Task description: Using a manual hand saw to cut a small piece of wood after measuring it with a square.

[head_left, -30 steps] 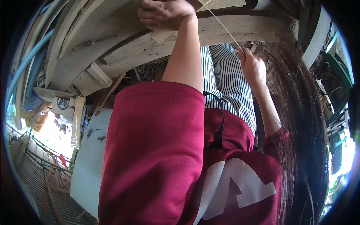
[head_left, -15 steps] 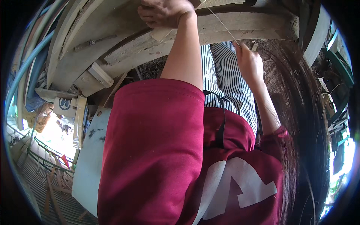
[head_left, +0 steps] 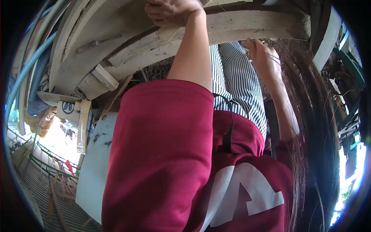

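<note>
My left hand (head_left: 172, 12) is at the top edge of the view, over a weathered wooden beam. Its fingers are curled closed; whatever lies under them is cut off or hidden. My right hand (head_left: 266, 62) is lower and to the right, in front of the beam and beside my striped trousers (head_left: 241, 73). Its thumb and fingers are pinched together. A faint bit of thin string (head_left: 221, 6) shows near the top edge and slants toward the pinched fingers, though most of its run is too fine to follow.
A curved wooden beam (head_left: 247, 25) crosses the top. To the left lie a wood block (head_left: 104, 77), a thin rod-like tool (head_left: 92, 44) and a pale board (head_left: 92, 174). Blue hoses (head_left: 19, 85) hang at the far left. Long hair (head_left: 309, 116) falls along the right.
My right hand has moved right and slightly up, away from my trousers. The string, plain before, is now barely visible. My left hand has shifted slightly up and right.
</note>
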Demonstrator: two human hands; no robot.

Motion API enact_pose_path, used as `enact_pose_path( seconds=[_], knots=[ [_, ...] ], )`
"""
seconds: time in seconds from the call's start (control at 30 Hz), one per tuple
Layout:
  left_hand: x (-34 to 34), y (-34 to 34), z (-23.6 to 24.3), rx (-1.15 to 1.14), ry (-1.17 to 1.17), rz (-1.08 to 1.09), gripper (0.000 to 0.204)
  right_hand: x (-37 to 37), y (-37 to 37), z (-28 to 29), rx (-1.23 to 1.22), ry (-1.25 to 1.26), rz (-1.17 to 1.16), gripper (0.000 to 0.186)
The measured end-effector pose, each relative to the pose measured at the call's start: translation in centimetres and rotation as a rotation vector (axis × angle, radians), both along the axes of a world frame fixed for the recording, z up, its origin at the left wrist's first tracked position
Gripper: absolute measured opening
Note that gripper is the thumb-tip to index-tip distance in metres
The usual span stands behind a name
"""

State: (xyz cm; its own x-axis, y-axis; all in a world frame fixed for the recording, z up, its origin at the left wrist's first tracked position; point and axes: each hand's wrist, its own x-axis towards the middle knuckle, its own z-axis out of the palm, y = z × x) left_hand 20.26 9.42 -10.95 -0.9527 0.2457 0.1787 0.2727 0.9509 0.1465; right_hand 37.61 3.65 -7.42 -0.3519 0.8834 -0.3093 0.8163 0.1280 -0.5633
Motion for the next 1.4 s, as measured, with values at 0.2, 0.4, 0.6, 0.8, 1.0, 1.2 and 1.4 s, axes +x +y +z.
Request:
enact_pose_path(
  seconds=[0.2,0.4,0.6,0.8,1.0,1.2,1.4],
  knots=[
    [0.2,0.2,0.3,0.041,-0.088,0.014,0.031,-0.4,1.3,0.0,-0.15,-0.227,0.088,0.034],
    [0.2,0.0,0.1,0.022,-0.07,-0.004,0.032,-3.1,2.9,0.9,-0.079,-0.192,0.096,0.034],
    [-0.2,-0.2,0.3,0.052,0.026,-0.082,0.033,-0.4,0.1,3.5,-0.179,-0.207,0.012,0.034],
    [0.6,-0.3,-0.4,0.081,0.101,-0.132,0.031,-4.2,2.3,0.2,-0.176,-0.253,0.082,0.033],
    [-0.6,-0.6,0.0,0.058,0.114,-0.088,0.03,0.6,-1.7,3.9,-0.264,-0.28,-0.036,0.031],
    [1.1,0.2,0.0,0.06,0.035,-0.098,0.029,-1.9,0.9,1.6,-0.185,-0.229,-0.039,0.031],
    [-0.5,-0.6,-1.0,0.054,0.116,-0.098,0.028,-3.5,0.5,-0.9,-0.102,0.159,-0.24,0.031]
  ],
)
